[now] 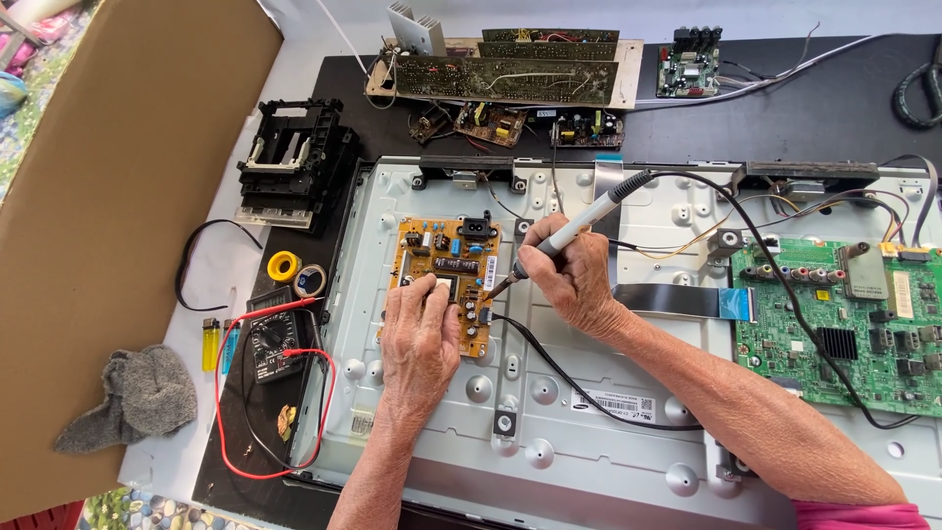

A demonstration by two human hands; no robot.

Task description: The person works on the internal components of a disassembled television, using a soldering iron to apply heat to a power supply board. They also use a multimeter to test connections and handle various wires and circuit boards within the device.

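Board: a small yellow-brown rectangular power circuit board (442, 280) lay flat, screwed onto the grey metal back panel (589, 432) of an opened flat screen, towards its left half.
Board parts: black socket at the top edge, dark capacitors and coils across the face; lower middle hidden under the left hand (420, 339).
Iron: a slim grey-handled soldering iron (569, 231) with black cord sat tilted in the right hand (569, 285), tip down-left.
Tip: touched the board's right edge.
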